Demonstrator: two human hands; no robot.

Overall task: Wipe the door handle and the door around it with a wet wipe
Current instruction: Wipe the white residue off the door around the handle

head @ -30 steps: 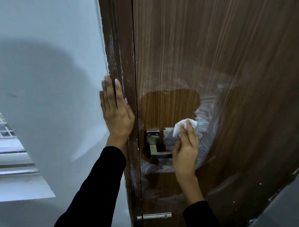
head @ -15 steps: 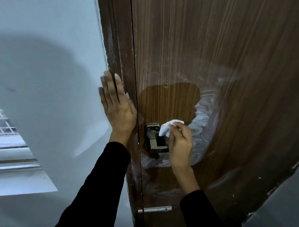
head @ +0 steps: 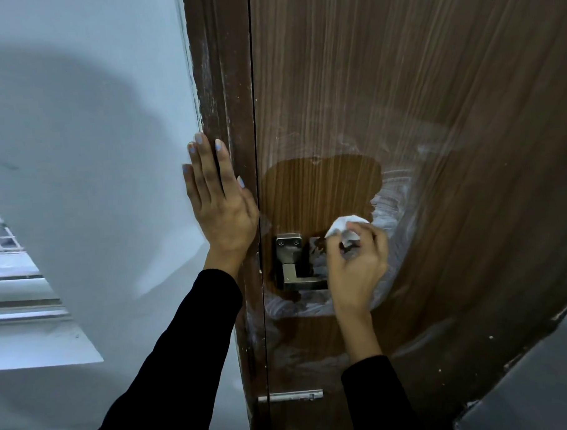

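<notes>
At the far left, the white slatted ledge [head: 36, 323] sits below the pale wall [head: 87, 132], which carries my shadow. My left hand [head: 222, 211] lies flat with fingers straight and close together, palm across the edge where the wall meets the dark door frame [head: 224, 87]; it has stayed in that spot through the last second, black sleeve [head: 171, 359] trailing down from it.

Right of the frame, on the brown door [head: 399, 79], the metal door handle [head: 292, 266] shows its square plate with two screws and its lever running right until my other hand covers the end. Half a second ago my right hand hid more of the lever; now it has slid a little to the right, leaving the plate and the lever's bend clear. Around the handle a darker wiped patch [head: 320, 187] is ringed by whitish smears, much as before.

My right hand [head: 357, 263] has its fingers curled tight round the crumpled wet wipe [head: 344, 225], which bulges white above my knuckles and presses on the door just right of and above the handle plate. A second ago my fingers lay straighter over the wipe and further right; now it is bunched up in my grip.

Lower down, a small metal latch [head: 291, 396] crosses the gap between door and frame.
</notes>
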